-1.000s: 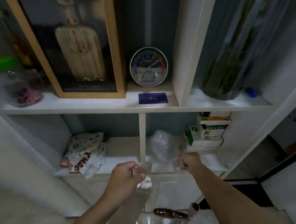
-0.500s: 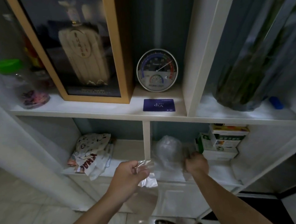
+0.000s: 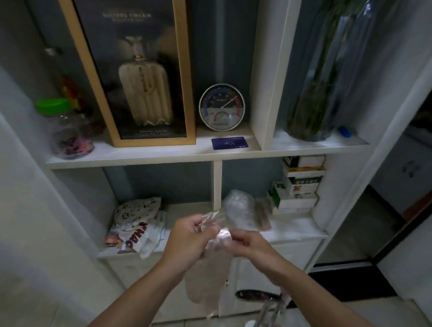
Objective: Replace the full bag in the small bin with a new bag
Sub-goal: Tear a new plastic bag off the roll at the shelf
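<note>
A clear thin plastic bag (image 3: 209,276) hangs folded in front of the lower shelf. My left hand (image 3: 189,239) pinches its top edge and my right hand (image 3: 249,243) grips the same top edge just to the right, the two hands almost touching. Behind them, in the lower right compartment, sits a crumpled bundle of clear bags (image 3: 238,208). At the bottom edge part of a filled clear bag (image 3: 266,325) with handles shows. The small bin itself is not in view.
The white shelf unit (image 3: 154,156) holds a framed bottle box (image 3: 140,72), a round thermometer dial (image 3: 221,107), a blue card (image 3: 229,143), a green-lidded jar (image 3: 65,131) and a tall glass vase (image 3: 316,83). Below lie folded printed bags (image 3: 135,225) and stacked boxes (image 3: 298,184).
My right hand has come back from the bundle on the shelf and joined my left at the bag's top. The view has shifted slightly downward.
</note>
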The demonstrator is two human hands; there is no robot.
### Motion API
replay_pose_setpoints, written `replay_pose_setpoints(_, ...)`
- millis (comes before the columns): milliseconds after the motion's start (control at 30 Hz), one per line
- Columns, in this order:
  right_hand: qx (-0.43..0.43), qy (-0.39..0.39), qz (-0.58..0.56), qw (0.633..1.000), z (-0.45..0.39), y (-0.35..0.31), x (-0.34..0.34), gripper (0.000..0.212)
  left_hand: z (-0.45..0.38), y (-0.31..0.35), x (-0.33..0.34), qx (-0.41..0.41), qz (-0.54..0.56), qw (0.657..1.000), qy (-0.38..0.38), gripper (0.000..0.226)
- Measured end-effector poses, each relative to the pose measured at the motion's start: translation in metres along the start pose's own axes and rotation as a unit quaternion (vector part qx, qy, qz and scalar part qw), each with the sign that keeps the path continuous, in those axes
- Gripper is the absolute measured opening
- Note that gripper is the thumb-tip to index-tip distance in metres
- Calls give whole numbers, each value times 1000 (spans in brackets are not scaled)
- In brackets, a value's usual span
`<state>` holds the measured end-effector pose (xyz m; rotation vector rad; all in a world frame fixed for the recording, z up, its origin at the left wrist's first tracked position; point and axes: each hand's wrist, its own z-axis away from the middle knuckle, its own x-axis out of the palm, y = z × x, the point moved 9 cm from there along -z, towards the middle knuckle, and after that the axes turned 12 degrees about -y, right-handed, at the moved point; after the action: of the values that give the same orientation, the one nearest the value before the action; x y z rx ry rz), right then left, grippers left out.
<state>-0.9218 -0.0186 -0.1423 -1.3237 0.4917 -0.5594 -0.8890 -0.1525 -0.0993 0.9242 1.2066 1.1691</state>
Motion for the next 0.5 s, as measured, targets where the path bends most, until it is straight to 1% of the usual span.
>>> replay_pose_setpoints(33, -3, -24, -1, 1000, 7, 0, 17, 10, 9, 5, -3, 15, -2, 1000, -5, 7)
replay_pose_setpoints(100, 0, -41, 11, 999, 23, 3, 46, 22, 26, 13, -10, 41, -2, 999, -12, 8)
replay_pose_setpoints(133, 5, -37, 19, 999, 30, 6, 59, 23, 34, 15, -14, 52, -6, 999, -14, 7)
replay_pose_setpoints(200, 14, -20, 31, 999, 46, 16, 80, 20, 47, 15, -20, 64, -17, 998, -15, 6)
replay_pose_setpoints(267, 31, 12, 26, 999, 62, 28, 96, 8, 60, 13, -21, 62, -10, 998, -20, 4)
replay_pose_setpoints(400, 87, 56, 72, 992, 96, 48, 117, 17, 77, 16, -14, 65, 37, 996, -40, 7)
replay_pose_setpoints(467, 117, 70, 103, 985, 114, 52, 123, 23, 79, 21, -9, 70, 44, 996, -43, 8)
replay_pose_setpoints(500, 123, 74, 105, 984, 123, 53, 126, 22, 79, 25, -5, 74, 42, 996, -41, 6)
